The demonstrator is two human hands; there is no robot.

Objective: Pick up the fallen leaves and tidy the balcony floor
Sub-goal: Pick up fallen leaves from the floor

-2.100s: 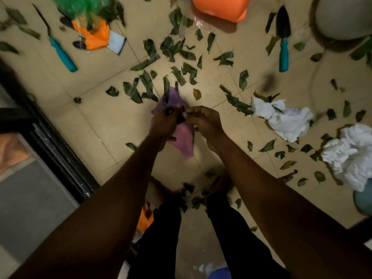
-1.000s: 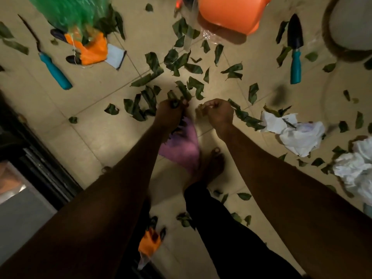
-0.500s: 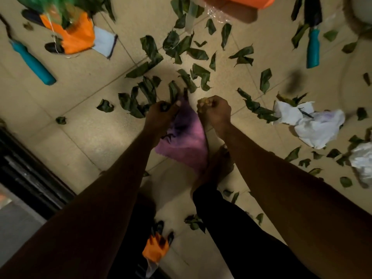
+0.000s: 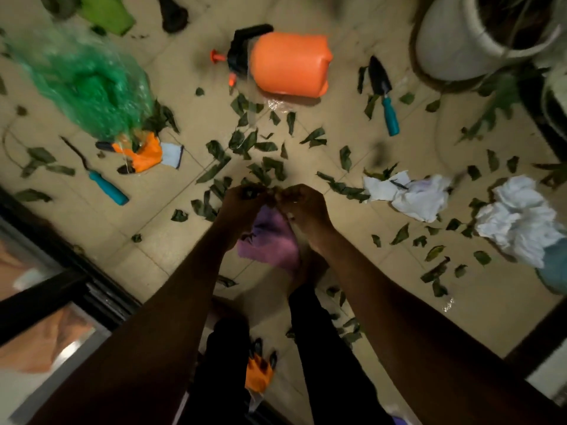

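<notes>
**Leaves wait as the cloth is gathered.** A purple cloth [image 4: 271,240] is gripped at its top edge above the balcony floor [image 4: 171,240]. It is held by the left hand [image 4: 245,199] and the right hand [image 4: 302,204], each with fingers curled round the fabric. Half a second ago the two fists were held slightly apart, with cloth showing between them. Now they are pressed knuckle to knuckle, and the cloth is left hanging below the wrists like a gathered pouch. A dark leaf tip is seen poking from its left fold. Whether anything more is pinched in the left hand cannot be told.

The leaves [image 4: 267,171] are still scattered over the tiles. They are thickest just beyond the hands and thinner toward the right, where white wads [image 4: 411,196] of crumpled material are strewn among them.

The view is tilted farther forward than before. The orange sprayer [image 4: 290,65], earlier cut off at the top edge, is now shown whole, lying on its side. A white pot [image 4: 460,41] is brought into the upper right corner, and a trowel [image 4: 383,93] is seen lying between the two. Green netting [image 4: 82,84] is spread at upper left, with an orange glove [image 4: 141,153] at its lower end and a teal-handled tool [image 4: 104,182] near it. A second glove [image 4: 259,371] is seen between the person's dark-trousered legs. The lower left is crossed by a dark door track [image 4: 76,280].
</notes>
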